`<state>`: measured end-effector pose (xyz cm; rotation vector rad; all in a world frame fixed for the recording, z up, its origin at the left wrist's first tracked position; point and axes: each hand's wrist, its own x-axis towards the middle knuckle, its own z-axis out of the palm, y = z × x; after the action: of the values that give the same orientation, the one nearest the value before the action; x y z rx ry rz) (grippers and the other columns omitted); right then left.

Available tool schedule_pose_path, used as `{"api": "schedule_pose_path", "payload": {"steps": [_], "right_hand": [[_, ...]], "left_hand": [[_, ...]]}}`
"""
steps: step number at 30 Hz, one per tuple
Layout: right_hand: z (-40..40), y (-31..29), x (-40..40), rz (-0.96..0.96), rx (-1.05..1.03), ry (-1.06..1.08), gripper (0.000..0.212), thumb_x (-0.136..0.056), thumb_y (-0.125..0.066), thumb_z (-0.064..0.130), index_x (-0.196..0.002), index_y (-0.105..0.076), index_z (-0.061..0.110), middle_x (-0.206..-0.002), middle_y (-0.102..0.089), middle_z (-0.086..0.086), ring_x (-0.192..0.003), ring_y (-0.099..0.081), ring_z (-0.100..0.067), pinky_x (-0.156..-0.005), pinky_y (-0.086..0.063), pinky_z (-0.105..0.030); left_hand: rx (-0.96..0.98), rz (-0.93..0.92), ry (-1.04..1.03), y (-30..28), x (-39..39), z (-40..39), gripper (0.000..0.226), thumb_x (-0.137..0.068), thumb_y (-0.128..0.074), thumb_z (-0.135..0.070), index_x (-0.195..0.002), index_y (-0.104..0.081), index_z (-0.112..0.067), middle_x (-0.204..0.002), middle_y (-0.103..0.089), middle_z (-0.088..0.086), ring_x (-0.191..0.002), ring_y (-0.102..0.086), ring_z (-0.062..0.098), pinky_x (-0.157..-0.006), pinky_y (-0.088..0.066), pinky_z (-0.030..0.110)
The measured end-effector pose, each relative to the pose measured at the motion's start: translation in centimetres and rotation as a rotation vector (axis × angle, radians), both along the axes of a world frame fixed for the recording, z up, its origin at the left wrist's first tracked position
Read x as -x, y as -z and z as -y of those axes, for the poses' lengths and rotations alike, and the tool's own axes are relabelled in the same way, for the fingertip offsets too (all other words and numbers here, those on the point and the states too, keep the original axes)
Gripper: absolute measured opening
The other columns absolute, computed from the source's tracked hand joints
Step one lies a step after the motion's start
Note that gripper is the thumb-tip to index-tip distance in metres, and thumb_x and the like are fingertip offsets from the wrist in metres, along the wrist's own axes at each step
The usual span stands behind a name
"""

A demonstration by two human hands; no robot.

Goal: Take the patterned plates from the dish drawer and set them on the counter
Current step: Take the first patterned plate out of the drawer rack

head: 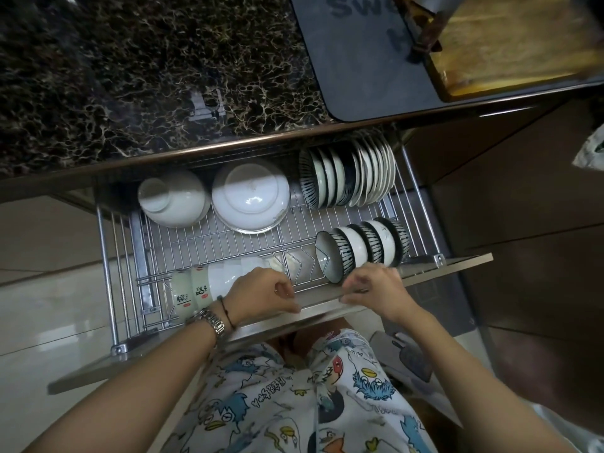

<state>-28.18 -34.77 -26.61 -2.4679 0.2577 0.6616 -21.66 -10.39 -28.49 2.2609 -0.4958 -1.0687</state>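
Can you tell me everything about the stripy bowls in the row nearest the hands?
The stripy bowls stand on edge in a row, leaning against each other, in the wire rack at the front right of the open drawer. They look like glazed ceramic, with dark and white stripes outside and pale insides. The nearest one tips its opening toward the left. The right hand rests on the drawer front just below them and does not hold any.

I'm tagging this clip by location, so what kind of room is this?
Most likely a home kitchen. A pull-out wire dish drawer holds striped plates and bowls under a dark marbled counter, with a wooden cutting board on top. Both hands rest on the drawer front.
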Motion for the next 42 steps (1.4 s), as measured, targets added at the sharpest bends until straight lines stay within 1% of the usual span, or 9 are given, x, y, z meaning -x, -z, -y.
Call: {"api": "schedule_pose_path", "payload": {"steps": [4,12,19,21,25,31,35,39,42], "right_hand": [[1.0,-2.3,-4.4,0.069,-0.02,0.001,0.023,-0.074,-0.076,0.03,-0.093,-0.069,0.02,-0.092,-0.067,-0.001,-0.084,-0.06,-0.017,-0.084,-0.05,-0.041],[4.0,-3.5,-12.3,0.202,0.001,-0.066,0.022,-0.081,-0.07,0.019,-0.101,-0.064,0.014,-0.099,-0.064,-0.003,-0.091,-0.059,-0.019,-0.086,-0.051,-0.04],[8.6,-1.8,-18.1,0.138,-0.035,-0.242,0.016,-0.083,-0.067,0.022,-0.098,-0.061,0.023,-0.091,-0.053,0.011,-0.075,-0.05,0.001,-0.066,-0.038,-0.015],[9.9,-1.1,-19.4,0.122,-0.047,-0.263,0.022,-0.083,-0.068,0.023,-0.103,-0.06,0.022,-0.094,-0.053,0.009,-0.078,-0.051,-0.005,-0.068,-0.04,-0.019],[11.3,0.3,-21.3,0.106,-0.056,-0.312,0.034,-0.081,-0.069,0.022,-0.114,-0.058,0.02,-0.105,-0.058,0.004,-0.09,-0.056,-0.014,-0.08,-0.051,-0.034],[10.9,2.8,-23.1,0.082,-0.094,-0.33,0.036,-0.08,-0.072,0.022,-0.113,-0.059,0.02,-0.104,-0.058,0.004,-0.087,-0.054,-0.011,-0.076,-0.046,-0.026],[9.9,4.8,-24.0,0.076,-0.143,-0.317,0.034,-0.078,-0.073,0.017,-0.11,-0.061,0.018,-0.107,-0.062,0.0,-0.089,-0.056,-0.012,-0.076,-0.045,-0.023],[9.1,6.3,-24.6,0.054,-0.177,-0.301,0.035,-0.078,-0.073,0.014,-0.11,-0.061,0.018,-0.109,-0.063,-0.001,-0.092,-0.058,-0.013,-0.077,-0.046,-0.023],[8.8,6.9,-24.6,0.034,-0.199,-0.268,0.036,-0.078,-0.073,0.015,-0.111,-0.061,0.02,-0.106,-0.063,0.0,-0.094,-0.059,-0.015,-0.079,-0.048,-0.026]], "left_hand": [[0.062,0.107,-0.207,-0.9,-2.8,1.6,0.013,-0.075,-0.069,-0.037,-0.082,-0.068,-0.026,-0.074,-0.067,-0.014,-0.075,-0.063,0.007,-0.071,-0.05,0.027],[0.059,0.139,-0.437,-0.9,-6.4,5.8,0.009,-0.081,-0.064,-0.023,-0.086,-0.071,-0.02,-0.085,-0.073,-0.006,-0.082,-0.067,0.012,-0.076,-0.053,0.031],[0.008,0.09,-0.737,2.1,-8.3,11.6,0.008,-0.079,-0.064,-0.017,-0.085,-0.069,-0.019,-0.083,-0.071,-0.002,-0.079,-0.063,0.013,-0.069,-0.043,0.022],[0.041,0.069,-0.836,3.3,-8.9,13.6,0.008,-0.08,-0.065,-0.015,-0.087,-0.069,-0.015,-0.088,-0.072,0.003,-0.083,-0.064,0.017,-0.074,-0.048,0.025],[0.122,0.075,-1.049,5.3,-9.7,16.3,0.016,-0.081,-0.068,-0.019,-0.094,-0.066,-0.01,-0.093,-0.07,0.007,-0.087,-0.065,0.022,-0.084,-0.051,0.037],[0.176,0.141,-1.254,8.5,-11.6,17.9,0.033,-0.075,-0.074,-0.021,-0.103,-0.062,-0.01,-0.094,-0.064,0.001,-0.089,-0.06,0.018,-0.082,-0.046,0.029],[0.309,0.069,-1.312,11.0,-13.1,17.9,0.041,-0.073,-0.076,-0.008,-0.11,-0.06,-0.003,-0.105,-0.065,0.012,-0.099,-0.061,0.025,-0.094,-0.048,0.038],[0.465,0.014,-1.286,13.0,-13.7,18.0,0.035,-0.073,-0.072,0.004,-0.106,-0.06,0.004,-0.088,-0.065,0.003,-0.07,-0.06,-0.009,-0.071,-0.046,0.005],[0.479,0.008,-1.262,13.8,-13.6,18.2,0.029,-0.075,-0.071,0.001,-0.103,-0.061,-0.001,-0.087,-0.061,-0.001,-0.067,-0.057,-0.01,-0.068,-0.045,0.006]]}}
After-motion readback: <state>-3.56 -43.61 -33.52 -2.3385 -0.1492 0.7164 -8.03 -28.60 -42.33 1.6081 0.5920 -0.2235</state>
